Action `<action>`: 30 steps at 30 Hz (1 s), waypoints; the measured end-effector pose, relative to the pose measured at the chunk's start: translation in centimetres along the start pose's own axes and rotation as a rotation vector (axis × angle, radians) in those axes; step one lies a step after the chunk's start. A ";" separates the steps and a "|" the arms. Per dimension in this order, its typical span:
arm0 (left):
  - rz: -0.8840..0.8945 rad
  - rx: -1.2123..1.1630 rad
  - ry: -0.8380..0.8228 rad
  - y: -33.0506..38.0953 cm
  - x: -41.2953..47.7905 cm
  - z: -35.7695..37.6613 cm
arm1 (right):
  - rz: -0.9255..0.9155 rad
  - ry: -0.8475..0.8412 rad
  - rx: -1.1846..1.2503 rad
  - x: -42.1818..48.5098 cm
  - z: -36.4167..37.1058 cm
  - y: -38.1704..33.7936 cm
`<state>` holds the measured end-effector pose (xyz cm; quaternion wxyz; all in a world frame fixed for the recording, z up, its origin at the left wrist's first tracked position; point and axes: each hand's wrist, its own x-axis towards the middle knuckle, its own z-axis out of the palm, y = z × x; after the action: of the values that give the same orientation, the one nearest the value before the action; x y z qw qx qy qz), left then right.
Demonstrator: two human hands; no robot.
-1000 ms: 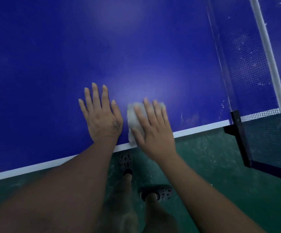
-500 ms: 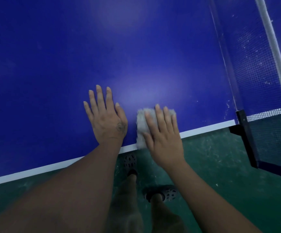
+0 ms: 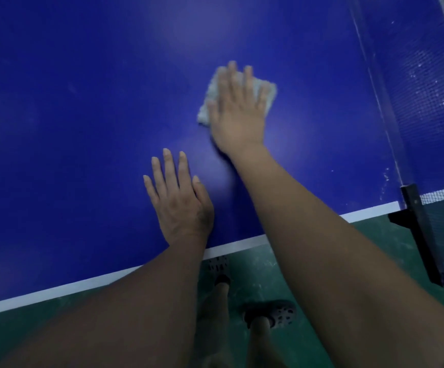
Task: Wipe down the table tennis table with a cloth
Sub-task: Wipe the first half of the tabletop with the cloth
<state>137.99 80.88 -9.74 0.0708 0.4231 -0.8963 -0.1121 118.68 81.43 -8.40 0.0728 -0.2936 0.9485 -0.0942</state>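
Observation:
The blue table tennis table (image 3: 83, 128) fills most of the view, with a white line along its near edge. A pale grey cloth (image 3: 267, 92) lies flat on the blue top, well in from the edge. My right hand (image 3: 238, 112) presses down on the cloth with straight, spread fingers and covers most of it. My left hand (image 3: 179, 200) rests flat on the table close to the near edge, fingers straight, holding nothing.
The net (image 3: 425, 102) with its white top band runs along the right side, held by a black clamp post (image 3: 414, 208) at the table edge. White specks dot the surface near the net. Green floor (image 3: 374, 251) and my sandalled feet (image 3: 271, 314) lie below.
My right hand has pushed the cloth away from the near edge, out onto the table and toward the net. My left hand stays flat near the edge.

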 end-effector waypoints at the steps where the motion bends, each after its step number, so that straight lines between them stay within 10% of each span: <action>1: -0.013 -0.008 -0.012 0.1 0.0 -0.1 | -0.096 0.009 -0.009 -0.8 0.3 -1.1; 8: -0.018 0.009 -0.044 0.0 0.0 -0.5 | -0.200 0.030 0.002 -18.6 0.9 7.7; 13: -0.012 0.030 -0.056 0.1 -0.1 -0.4 | 0.534 0.124 0.044 -20.8 -0.4 12.2; 17: 0.000 0.026 -0.031 0.2 -0.1 -0.5 | -0.103 0.021 0.020 -22.9 1.5 9.0; 22: 0.011 0.044 -0.018 0.3 -0.2 -0.3 | 0.498 0.124 0.061 -21.9 -0.3 13.1; 27: 0.003 0.047 -0.052 0.4 -0.2 -0.5 | -0.085 -0.008 -0.025 -15.7 -2.0 17.3; 30: -0.005 0.051 -0.056 0.4 -0.2 -0.6 | 0.002 -0.006 -0.017 -13.3 -3.2 21.0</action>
<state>137.92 81.21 -9.07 0.0347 0.4237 -0.8995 -0.1011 117.55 106.47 -8.88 0.0734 -0.2936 0.9493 -0.0851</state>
